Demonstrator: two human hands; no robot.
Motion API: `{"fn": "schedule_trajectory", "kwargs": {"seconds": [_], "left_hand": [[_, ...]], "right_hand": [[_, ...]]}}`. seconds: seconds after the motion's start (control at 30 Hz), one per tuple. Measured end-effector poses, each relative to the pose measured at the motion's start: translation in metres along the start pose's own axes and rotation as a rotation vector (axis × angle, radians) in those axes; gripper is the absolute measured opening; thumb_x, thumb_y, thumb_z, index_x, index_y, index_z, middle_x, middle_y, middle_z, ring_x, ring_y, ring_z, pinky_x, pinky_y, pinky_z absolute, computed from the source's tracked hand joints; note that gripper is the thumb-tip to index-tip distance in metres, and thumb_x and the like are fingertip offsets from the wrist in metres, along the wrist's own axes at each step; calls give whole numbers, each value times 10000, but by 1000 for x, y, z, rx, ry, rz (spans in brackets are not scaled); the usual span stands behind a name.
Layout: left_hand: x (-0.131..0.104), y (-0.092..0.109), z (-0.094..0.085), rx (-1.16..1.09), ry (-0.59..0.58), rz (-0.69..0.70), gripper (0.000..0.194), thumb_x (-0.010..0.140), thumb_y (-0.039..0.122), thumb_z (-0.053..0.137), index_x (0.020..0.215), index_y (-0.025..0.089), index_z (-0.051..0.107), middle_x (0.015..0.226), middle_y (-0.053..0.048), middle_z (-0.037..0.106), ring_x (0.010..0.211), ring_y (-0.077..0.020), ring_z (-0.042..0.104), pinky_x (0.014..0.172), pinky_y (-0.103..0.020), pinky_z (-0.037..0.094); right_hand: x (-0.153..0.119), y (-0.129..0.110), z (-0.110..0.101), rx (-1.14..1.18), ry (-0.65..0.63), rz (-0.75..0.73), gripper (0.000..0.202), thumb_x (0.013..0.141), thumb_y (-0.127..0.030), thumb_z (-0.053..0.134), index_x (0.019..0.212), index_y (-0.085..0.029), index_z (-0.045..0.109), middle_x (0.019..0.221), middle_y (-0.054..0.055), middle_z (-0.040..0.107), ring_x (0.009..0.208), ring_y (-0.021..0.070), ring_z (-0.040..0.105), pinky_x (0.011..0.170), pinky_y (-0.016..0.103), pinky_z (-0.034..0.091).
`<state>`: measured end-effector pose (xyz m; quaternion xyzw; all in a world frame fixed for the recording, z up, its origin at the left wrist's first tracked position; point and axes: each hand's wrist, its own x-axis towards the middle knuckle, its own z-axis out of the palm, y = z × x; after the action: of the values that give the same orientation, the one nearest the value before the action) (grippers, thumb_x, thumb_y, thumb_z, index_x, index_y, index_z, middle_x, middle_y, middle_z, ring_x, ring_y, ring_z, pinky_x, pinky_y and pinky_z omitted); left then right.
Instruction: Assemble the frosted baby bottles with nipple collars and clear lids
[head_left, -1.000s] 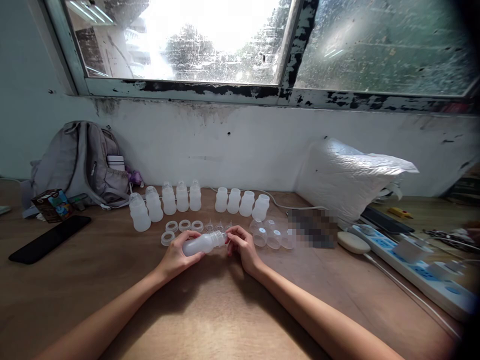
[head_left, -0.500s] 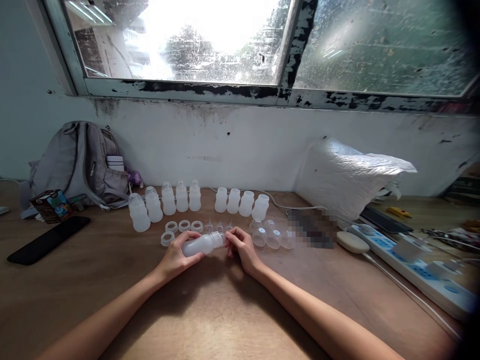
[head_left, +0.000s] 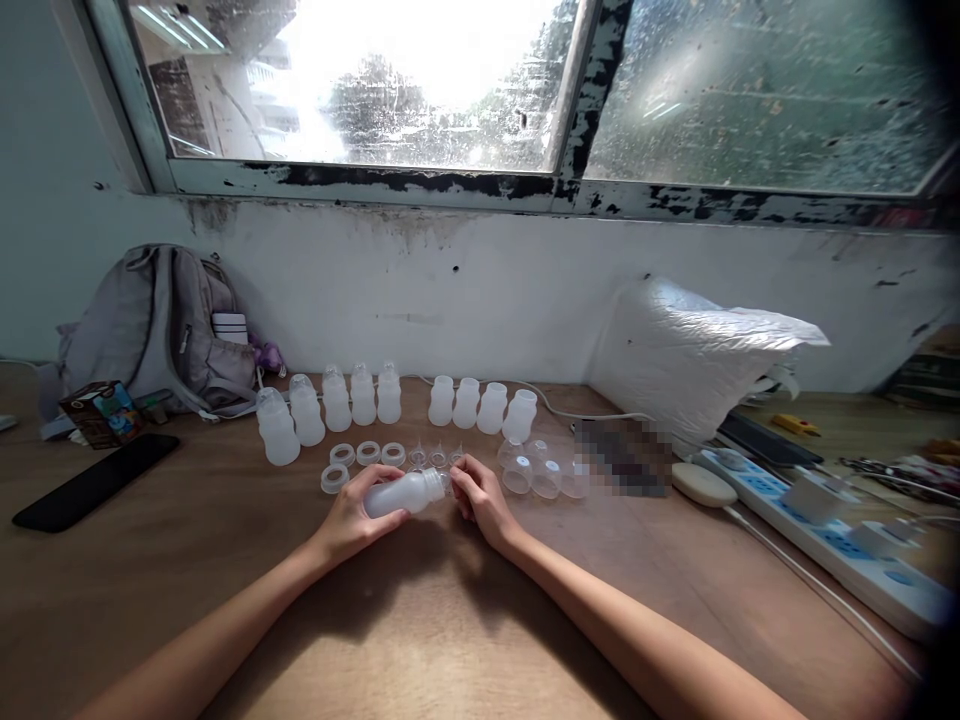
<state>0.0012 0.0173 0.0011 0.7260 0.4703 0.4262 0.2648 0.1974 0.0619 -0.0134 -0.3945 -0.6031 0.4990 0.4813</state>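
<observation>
My left hand (head_left: 358,515) is wrapped round a frosted baby bottle (head_left: 397,495), held almost level above the table with its neck to the right. At the neck end, the fingers of my right hand (head_left: 480,498) pinch a clear bottle nipple (head_left: 445,482), partly hidden by the fingertips. Just behind the bottle lie several white collar rings (head_left: 368,452) and clear nipples (head_left: 417,456). To the right of my right hand are several clear dome caps (head_left: 546,480).
Capped bottles (head_left: 306,412) stand in a row at back left, open bottles (head_left: 466,404) at back right. A black phone (head_left: 97,482), small carton (head_left: 101,412) and backpack (head_left: 150,320) are left. Right are a silver bag (head_left: 675,360), round white pad (head_left: 703,484) and power strip (head_left: 825,540).
The neck end of the bottle has dipped slightly, and the fingers of my right hand have shifted a little at the nipple. My left hand keeps its grip on the bottle.
</observation>
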Motion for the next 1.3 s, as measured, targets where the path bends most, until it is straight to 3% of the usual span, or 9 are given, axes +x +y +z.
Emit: {"fn": "schedule_trajectory", "kwargs": {"seconds": [0.23,0.37,0.47,0.53,0.67,0.83,0.97,1.07,1.3], "left_hand": [[-2,6,-2,3,-37,29,324,668,300,620,966,190,554,980,-56,577,902,-191,536,782,-277,409],[0,3,-2,-106,-59,-61,326,661,355,626,930,179,569,939,-51,585,865,-195,543,747,-268,412],[2,1,0,-353,-87,-215,338,718,415,554,942,162,558,879,-56,588,773,-184,554,628,-249,427],[2,5,3,-564,-136,-322,384,765,451,473,1012,161,527,863,-66,588,671,-162,552,530,-235,412],[2,31,4,-826,-288,-459,436,792,462,433,1116,174,474,865,-79,597,608,-133,545,521,-234,407],[15,55,1,-698,-332,-401,334,687,318,619,982,165,581,772,-26,589,657,-129,537,593,-233,409],[23,56,9,-961,-514,-554,312,713,357,550,931,140,604,724,-38,586,576,-122,523,561,-250,403],[21,60,22,-1127,-605,-621,359,711,368,541,956,110,590,745,-52,569,606,-121,528,608,-257,417],[19,64,39,-669,-388,-353,331,701,361,582,947,142,557,795,-37,559,664,-132,523,619,-267,426]], "right_hand": [[4,8,-2,-30,-5,29,440,747,-478,484,458,-182,334,365,-70,294,338,46,250,353,207,178],[3,7,-2,39,3,31,429,739,-496,495,479,-177,376,381,-68,321,336,47,264,351,207,194],[-2,-9,0,150,-90,-8,270,710,-451,560,765,-187,543,611,-19,534,507,97,475,434,212,340],[-4,-22,2,200,-186,-27,339,683,-404,607,960,-217,550,849,22,591,771,151,543,604,252,420],[-4,-39,2,246,-230,-16,324,701,-367,595,969,-187,574,955,53,593,926,185,508,792,306,387],[1,-44,-2,279,-88,59,264,691,-377,597,846,-166,564,870,50,596,790,162,534,703,289,410],[-3,-61,-7,383,-231,131,349,699,-401,540,983,-198,535,983,74,591,817,184,551,612,265,421],[-7,-71,-8,348,-260,183,314,692,-383,509,930,-182,555,1004,89,599,738,181,555,482,225,378],[-3,-62,-7,322,-106,101,122,684,-284,521,702,-163,516,752,52,637,665,148,541,573,243,401]]}}
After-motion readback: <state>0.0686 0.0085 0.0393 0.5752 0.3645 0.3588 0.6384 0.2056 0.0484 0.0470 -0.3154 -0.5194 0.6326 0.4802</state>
